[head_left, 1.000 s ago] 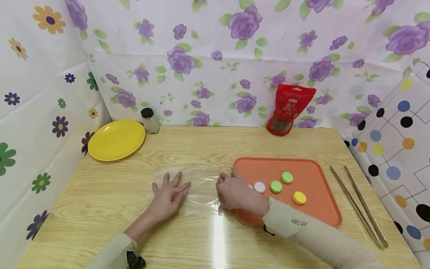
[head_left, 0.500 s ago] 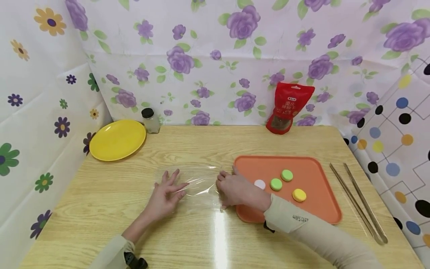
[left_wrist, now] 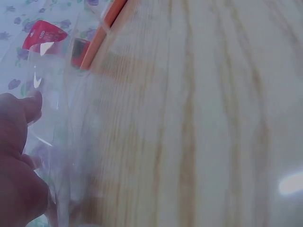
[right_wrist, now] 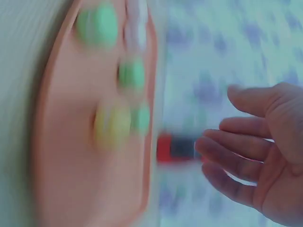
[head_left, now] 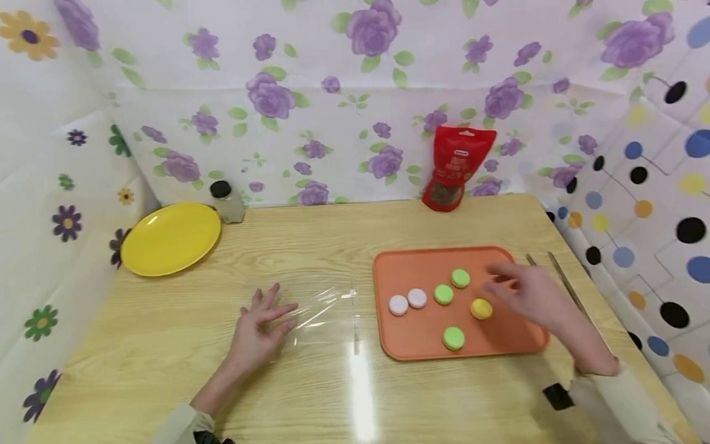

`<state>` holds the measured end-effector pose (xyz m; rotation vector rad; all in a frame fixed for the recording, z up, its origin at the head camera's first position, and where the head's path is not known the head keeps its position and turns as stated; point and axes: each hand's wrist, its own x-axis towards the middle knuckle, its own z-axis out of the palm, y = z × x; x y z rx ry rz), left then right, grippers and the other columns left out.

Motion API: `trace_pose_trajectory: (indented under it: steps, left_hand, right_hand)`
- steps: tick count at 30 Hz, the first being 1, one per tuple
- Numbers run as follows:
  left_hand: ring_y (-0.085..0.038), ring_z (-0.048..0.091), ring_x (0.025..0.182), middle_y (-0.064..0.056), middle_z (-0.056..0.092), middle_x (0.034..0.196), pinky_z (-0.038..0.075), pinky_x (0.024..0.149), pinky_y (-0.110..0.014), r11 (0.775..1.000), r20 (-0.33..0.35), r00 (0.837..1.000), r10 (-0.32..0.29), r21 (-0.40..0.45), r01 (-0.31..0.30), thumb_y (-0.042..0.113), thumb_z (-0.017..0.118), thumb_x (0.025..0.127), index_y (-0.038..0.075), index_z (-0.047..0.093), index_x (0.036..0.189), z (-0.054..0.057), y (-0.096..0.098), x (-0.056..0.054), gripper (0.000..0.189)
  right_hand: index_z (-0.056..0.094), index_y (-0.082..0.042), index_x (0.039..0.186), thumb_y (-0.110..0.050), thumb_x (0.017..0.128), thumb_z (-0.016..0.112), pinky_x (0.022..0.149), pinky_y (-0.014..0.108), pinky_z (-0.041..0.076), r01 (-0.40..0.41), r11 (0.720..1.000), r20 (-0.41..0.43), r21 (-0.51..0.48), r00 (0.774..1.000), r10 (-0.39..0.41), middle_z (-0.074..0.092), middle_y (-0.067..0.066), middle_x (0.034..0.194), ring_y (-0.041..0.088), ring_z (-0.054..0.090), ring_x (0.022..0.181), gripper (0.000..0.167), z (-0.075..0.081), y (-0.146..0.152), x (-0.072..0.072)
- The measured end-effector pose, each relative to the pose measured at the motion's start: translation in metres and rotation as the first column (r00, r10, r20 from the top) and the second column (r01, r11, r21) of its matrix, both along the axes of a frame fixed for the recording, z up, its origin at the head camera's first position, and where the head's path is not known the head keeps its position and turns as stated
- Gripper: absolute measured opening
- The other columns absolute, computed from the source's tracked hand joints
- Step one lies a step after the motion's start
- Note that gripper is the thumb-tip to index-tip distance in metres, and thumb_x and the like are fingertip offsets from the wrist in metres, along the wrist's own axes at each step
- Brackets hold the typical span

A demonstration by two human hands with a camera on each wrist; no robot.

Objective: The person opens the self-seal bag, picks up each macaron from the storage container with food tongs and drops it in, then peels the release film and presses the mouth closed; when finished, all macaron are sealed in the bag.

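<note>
Tabletop tray (head_left: 410,342) holds macarons (head_left: 444,295) between left grip (head_left: 257,333), spread at clear film (head_left: 327,324), and spread right grip (head_left: 535,297).

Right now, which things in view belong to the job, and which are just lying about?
Likely in the job:
clear plastic film, by the left hand
orange tray and macarons, near the right hand

Apparently just lying about:
yellow plate
jar
red pouch
metal rods
</note>
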<state>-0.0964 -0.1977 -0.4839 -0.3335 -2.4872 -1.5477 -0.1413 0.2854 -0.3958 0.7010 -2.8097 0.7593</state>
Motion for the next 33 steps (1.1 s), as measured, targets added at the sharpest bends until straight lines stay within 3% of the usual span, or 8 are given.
trace_pose_trajectory:
  steps: [4, 7, 10, 14, 19, 25, 30, 33]
  left_hand:
    - [-0.064, 0.011, 0.138, -0.030, 0.043, 0.145, -0.010, 0.098, -0.080, 0.999, 0.004, 0.999, 0.039, 0.016, -0.039, -0.002, 0.080, 0.082, -0.001, 0.075, 0.105, 0.007, -0.013, 0.008, 0.024]
    - [-0.064, 0.011, 0.137, -0.031, 0.045, 0.143, -0.011, 0.098, -0.080, 0.998, 0.009, 0.998, 0.055, 0.020, -0.055, -0.003, 0.080, 0.081, -0.002, 0.075, 0.105, 0.010, -0.020, 0.011, 0.024]
    - [-0.066, 0.012, 0.136, -0.031, 0.047, 0.141, -0.011, 0.097, -0.080, 0.998, 0.009, 0.998, 0.058, 0.024, -0.058, -0.003, 0.080, 0.081, -0.003, 0.075, 0.104, 0.010, -0.021, 0.012, 0.024]
    - [-0.067, 0.014, 0.135, -0.032, 0.047, 0.140, -0.011, 0.097, -0.080, 0.998, 0.002, 0.998, 0.058, 0.030, -0.058, -0.004, 0.081, 0.080, -0.003, 0.075, 0.103, 0.006, -0.018, 0.012, 0.024]
    - [-0.066, 0.014, 0.136, -0.031, 0.046, 0.142, -0.012, 0.098, -0.079, 0.998, 0.014, 0.999, 0.047, 0.038, -0.047, -0.003, 0.081, 0.079, -0.003, 0.074, 0.104, 0.003, -0.014, 0.010, 0.026]
    - [-0.066, 0.013, 0.136, -0.031, 0.043, 0.145, -0.013, 0.098, -0.079, 0.998, 0.025, 0.999, 0.021, 0.052, -0.022, -0.004, 0.080, 0.080, -0.004, 0.073, 0.106, 0.001, -0.007, 0.007, 0.026]
    - [-0.065, 0.014, 0.136, -0.032, 0.044, 0.144, -0.012, 0.099, -0.078, 0.997, 0.022, 1.000, 0.001, 0.071, -0.003, -0.005, 0.080, 0.080, -0.004, 0.074, 0.104, 0.000, 0.002, 0.003, 0.025]
    - [-0.065, 0.015, 0.136, -0.032, 0.044, 0.143, -0.011, 0.100, -0.078, 0.998, 0.015, 1.000, -0.005, 0.070, 0.004, -0.005, 0.080, 0.080, -0.004, 0.074, 0.104, -0.001, 0.007, 0.000, 0.024]
  right_hand:
    - [0.066, 0.010, 0.115, -0.012, 0.090, 0.075, 0.065, 0.052, 0.056, 0.222, 0.975, -0.063, -0.014, 0.973, -0.222, 0.069, 0.027, 0.104, 0.041, 0.069, 0.084, 0.034, -0.009, 0.051, 0.003]
    - [0.052, 0.019, 0.125, -0.019, 0.093, 0.072, 0.074, 0.062, 0.050, 0.337, 0.939, 0.038, 0.072, 0.940, -0.340, 0.055, 0.042, 0.117, 0.055, 0.059, 0.096, 0.054, -0.021, 0.077, 0.001]
    - [0.037, 0.027, 0.131, -0.024, 0.094, 0.069, 0.080, 0.069, 0.044, 0.364, 0.909, 0.156, 0.202, 0.904, -0.397, 0.041, 0.052, 0.120, 0.064, 0.048, 0.102, 0.071, -0.039, 0.098, -0.003]
    - [0.033, 0.030, 0.129, -0.024, 0.092, 0.070, 0.080, 0.069, 0.044, 0.348, 0.897, 0.163, 0.273, 0.902, -0.399, 0.040, 0.056, 0.114, 0.067, 0.047, 0.099, 0.076, -0.058, 0.115, -0.008]
    - [0.031, 0.029, 0.132, -0.023, 0.093, 0.069, 0.080, 0.068, 0.044, 0.320, 0.898, 0.157, 0.300, 0.912, -0.378, 0.043, 0.055, 0.111, 0.066, 0.048, 0.100, 0.076, -0.068, 0.123, -0.014]
    - [0.040, 0.023, 0.129, -0.013, 0.089, 0.068, 0.077, 0.065, 0.045, 0.308, 0.897, 0.101, 0.318, 0.930, -0.355, 0.051, 0.044, 0.098, 0.059, 0.053, 0.092, 0.061, -0.078, 0.134, -0.020]
    - [0.045, 0.019, 0.125, -0.002, 0.085, 0.063, 0.070, 0.062, 0.046, 0.331, 0.905, 0.033, 0.268, 0.936, -0.352, 0.051, 0.039, 0.094, 0.053, 0.053, 0.083, 0.050, -0.076, 0.142, -0.010]
    - [0.050, 0.012, 0.124, 0.005, 0.079, 0.067, 0.061, 0.059, 0.045, 0.296, 0.934, -0.085, 0.201, 0.955, -0.285, 0.052, 0.033, 0.090, 0.047, 0.053, 0.077, 0.049, -0.070, 0.142, 0.000]
